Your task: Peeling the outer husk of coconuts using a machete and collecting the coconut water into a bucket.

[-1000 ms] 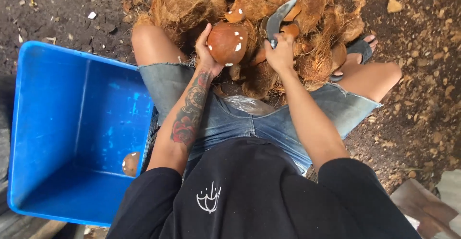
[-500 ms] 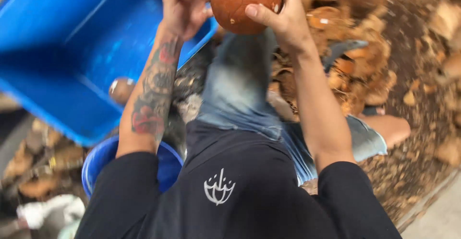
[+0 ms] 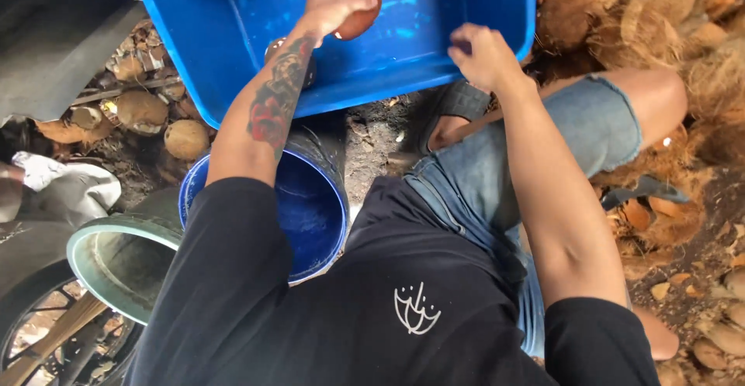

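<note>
Your left grip (image 3: 330, 2) clasped the husked coconut (image 3: 355, 2) over the blue tub (image 3: 233, 52), at twelve o'clock. Your right grip (image 3: 485, 56) was curled at the tub's near rim; contents indeterminable. Risk: a high release could crack the shell.

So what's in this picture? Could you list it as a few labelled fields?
left hand: left hand holds a peeled brown coconut over the blue tub
right hand: right hand rests on the tub's near rim, fingers curled
in tub: second coconut, partly hidden by the forearm
beside: blue bucket, husk pile
</note>
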